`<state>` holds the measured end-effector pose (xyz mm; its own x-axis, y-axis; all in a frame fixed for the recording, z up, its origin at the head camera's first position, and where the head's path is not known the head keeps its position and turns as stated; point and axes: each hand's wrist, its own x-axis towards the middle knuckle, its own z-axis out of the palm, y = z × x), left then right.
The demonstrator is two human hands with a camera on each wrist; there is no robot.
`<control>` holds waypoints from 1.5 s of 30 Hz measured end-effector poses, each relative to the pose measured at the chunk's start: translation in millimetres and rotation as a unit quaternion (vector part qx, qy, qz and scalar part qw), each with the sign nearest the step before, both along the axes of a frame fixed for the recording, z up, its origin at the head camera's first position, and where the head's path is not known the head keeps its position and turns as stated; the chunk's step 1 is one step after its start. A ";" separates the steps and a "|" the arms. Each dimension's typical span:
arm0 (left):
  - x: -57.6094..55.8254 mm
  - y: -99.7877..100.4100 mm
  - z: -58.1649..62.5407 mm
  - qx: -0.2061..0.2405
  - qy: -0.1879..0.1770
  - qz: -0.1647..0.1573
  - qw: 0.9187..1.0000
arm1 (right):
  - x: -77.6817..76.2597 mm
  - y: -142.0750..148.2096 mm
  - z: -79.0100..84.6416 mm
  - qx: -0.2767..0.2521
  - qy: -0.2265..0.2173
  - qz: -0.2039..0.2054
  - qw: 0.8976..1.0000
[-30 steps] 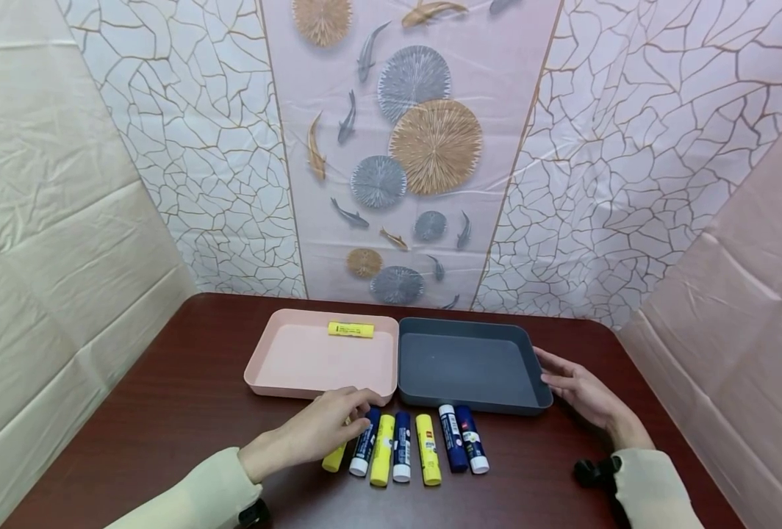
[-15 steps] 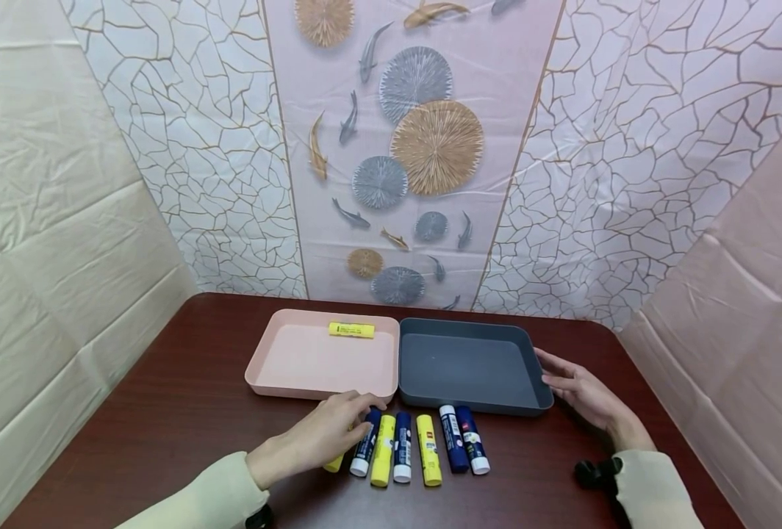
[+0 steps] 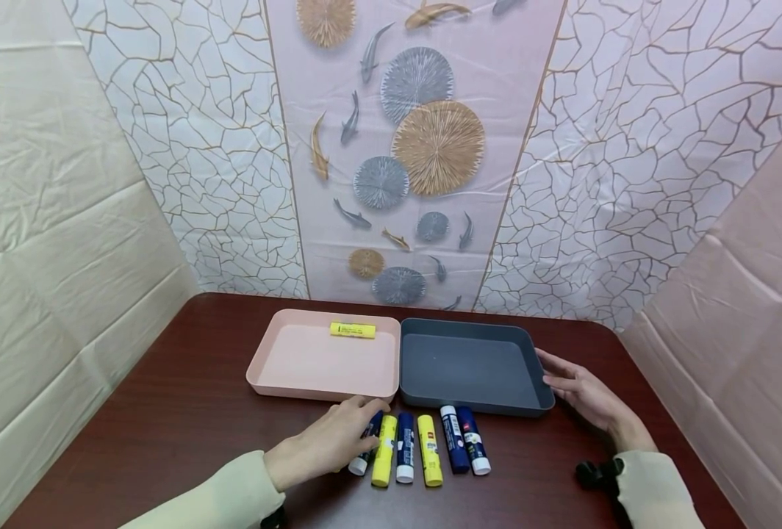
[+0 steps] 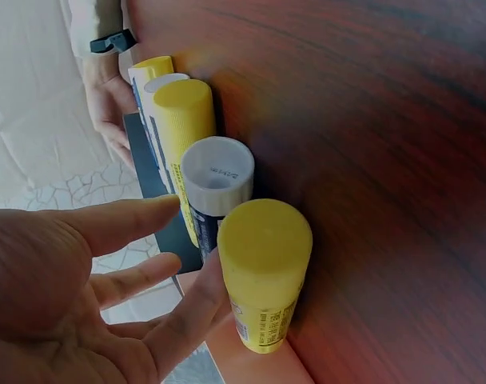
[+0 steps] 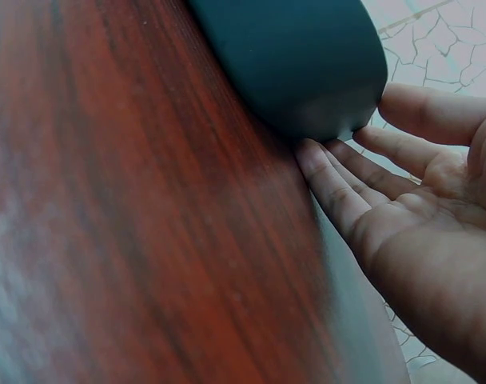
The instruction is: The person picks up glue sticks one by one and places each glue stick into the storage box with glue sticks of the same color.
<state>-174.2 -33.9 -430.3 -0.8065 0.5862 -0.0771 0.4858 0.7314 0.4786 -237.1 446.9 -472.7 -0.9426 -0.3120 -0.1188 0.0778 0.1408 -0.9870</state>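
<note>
My left hand (image 3: 328, 444) hovers at the left end of a row of yellow and navy glue sticks, its fingers spread and bent slightly. In the left wrist view, its thumb and fingers lie beside a navy glue stick (image 4: 219, 176) with a white cap; one fingertip is right at the nearest yellow glue stick (image 4: 267, 248). That yellow stick is mostly hidden under the hand in the head view. My right hand (image 3: 583, 397) touches the right side of the dark blue tray (image 3: 546, 400) with extended fingers; the right wrist view shows the fingertips at its corner (image 5: 331, 104).
A pink tray (image 3: 285, 382) adjoins the blue one, with a yellow glue stick (image 3: 353, 330) lying at its back. More glue sticks, including a yellow one (image 3: 430, 452) and a navy one (image 3: 473, 441), lie in front of the trays. Patterned cloth walls stand behind the table.
My left hand has shifted slightly right and toward me, over the navy glue stick, covering more of the leftmost yellow one. My right hand has stayed at the blue tray.
</note>
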 end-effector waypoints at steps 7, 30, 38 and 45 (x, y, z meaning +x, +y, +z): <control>-1.8 1.8 -2.7 -0.025 0.020 -0.004 0.999 | 0.8 -0.3 1.0 0.000 -0.001 -0.001 1.000; -5.2 8.0 -7.5 -0.060 0.028 0.005 0.998 | 0.1 1.1 -1.9 -0.002 -0.002 0.000 1.000; -7.6 7.1 -8.0 -0.048 0.017 0.006 0.999 | 0.3 0.4 -0.1 -0.001 -0.004 -0.002 1.000; -8.7 6.2 -9.6 -0.031 0.010 0.016 0.999 | -0.1 -0.2 0.6 0.000 -0.004 -0.001 1.000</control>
